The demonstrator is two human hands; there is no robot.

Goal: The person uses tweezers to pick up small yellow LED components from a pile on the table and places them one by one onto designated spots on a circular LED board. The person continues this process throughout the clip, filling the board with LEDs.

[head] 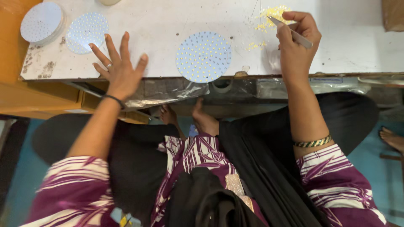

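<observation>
Overhanging the tabletop [336,46] edge, the round LED board [203,56] could slip off if nudged by the left hand [120,69], fingers spread; beyond, the right hand [296,44] pinches tweezers [290,32] near scattered yellow chips [271,14]

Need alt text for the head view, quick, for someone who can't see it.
A seated person's right hand holds tweezers over scattered tiny yellow parts on a white worktable. The left hand hovers open-fingered near the table edge. One round dotted disc lies between the hands; more discs sit far left.
</observation>
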